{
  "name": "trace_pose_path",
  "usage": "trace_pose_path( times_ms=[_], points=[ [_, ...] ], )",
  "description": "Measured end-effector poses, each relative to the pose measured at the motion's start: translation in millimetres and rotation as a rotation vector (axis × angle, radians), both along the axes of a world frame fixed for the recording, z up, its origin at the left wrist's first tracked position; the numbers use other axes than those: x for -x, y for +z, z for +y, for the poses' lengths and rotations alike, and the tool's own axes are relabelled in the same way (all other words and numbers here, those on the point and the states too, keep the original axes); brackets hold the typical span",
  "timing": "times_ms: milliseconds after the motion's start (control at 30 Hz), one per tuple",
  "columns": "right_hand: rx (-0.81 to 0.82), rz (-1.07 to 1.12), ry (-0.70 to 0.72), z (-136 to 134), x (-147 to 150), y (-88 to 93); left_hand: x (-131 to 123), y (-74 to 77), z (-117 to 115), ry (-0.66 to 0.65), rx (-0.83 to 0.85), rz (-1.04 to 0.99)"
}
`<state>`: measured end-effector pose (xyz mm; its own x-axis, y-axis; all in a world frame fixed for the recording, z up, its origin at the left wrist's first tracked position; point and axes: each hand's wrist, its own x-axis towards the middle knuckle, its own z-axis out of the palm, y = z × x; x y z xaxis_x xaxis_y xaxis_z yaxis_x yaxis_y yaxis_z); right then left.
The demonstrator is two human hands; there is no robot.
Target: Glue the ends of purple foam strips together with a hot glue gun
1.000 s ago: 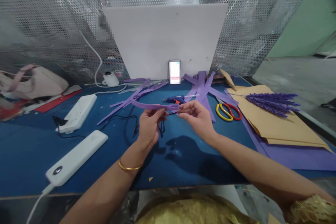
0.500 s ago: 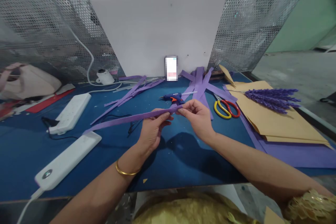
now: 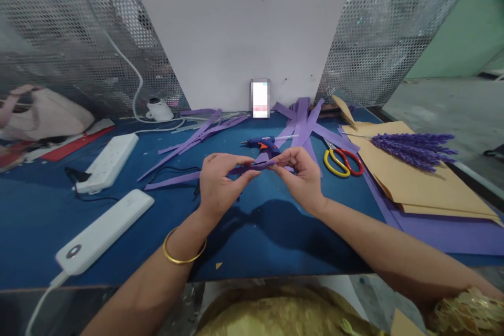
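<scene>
Between my two hands, above the blue table, a long purple paper strip (image 3: 175,180) is held, its free tail running out to the left. My left hand (image 3: 222,182) pinches it between thumb and fingers near the right end. My right hand (image 3: 301,174) grips that right end with thumb and forefinger. The fingertips of both hands are close together and partly hide the strip. Just behind the hands lies a blue glue gun (image 3: 260,143) with an orange trigger and a clear glue stick. Scissors (image 3: 343,161) with yellow and red handles rest to its right.
More purple strips (image 3: 302,121) lie at the back. On the right, brown paper (image 3: 417,189) carries a purple flower sprig (image 3: 413,149). A white power strip (image 3: 108,163) and a white power bank (image 3: 106,231) are on the left. A phone (image 3: 260,98) leans on a white board (image 3: 244,37).
My left hand has turned over the strip, its thumb and fingers now pinching nearer my right hand. The strip's tail hangs lower. The camera view has shifted slightly.
</scene>
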<state>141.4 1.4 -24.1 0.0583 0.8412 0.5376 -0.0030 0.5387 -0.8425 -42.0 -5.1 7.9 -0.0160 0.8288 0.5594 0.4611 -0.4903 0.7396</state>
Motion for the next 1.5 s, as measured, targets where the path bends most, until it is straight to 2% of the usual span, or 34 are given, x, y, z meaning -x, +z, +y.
trace_pose_path(
  times_ms=[133,267,467,933,1267,1500],
  points=[
    [-0.035,-0.022,-0.005,0,-1,-3.8,2,-8.1,5,-0.022,-0.039,0.192],
    [-0.038,-0.03,0.018,-1,0,-1.1,1,-13.5,3,-0.021,-0.061,0.167],
    [-0.038,-0.046,0.031,-4,1,4.8,-1,-13.1,0,-0.042,-0.026,0.19],
    [-0.063,-0.16,0.049,-2,2,-0.6,-3,-16.2,-2,-0.033,-0.064,0.278],
    [0.028,-0.119,0.1,-2,4,0.9,-6,-14.1,-3,-0.062,-0.229,0.316],
    [0.075,-0.091,0.105,4,-3,4.6,-1,-15.4,0,-0.019,-0.132,0.306]
  ],
)
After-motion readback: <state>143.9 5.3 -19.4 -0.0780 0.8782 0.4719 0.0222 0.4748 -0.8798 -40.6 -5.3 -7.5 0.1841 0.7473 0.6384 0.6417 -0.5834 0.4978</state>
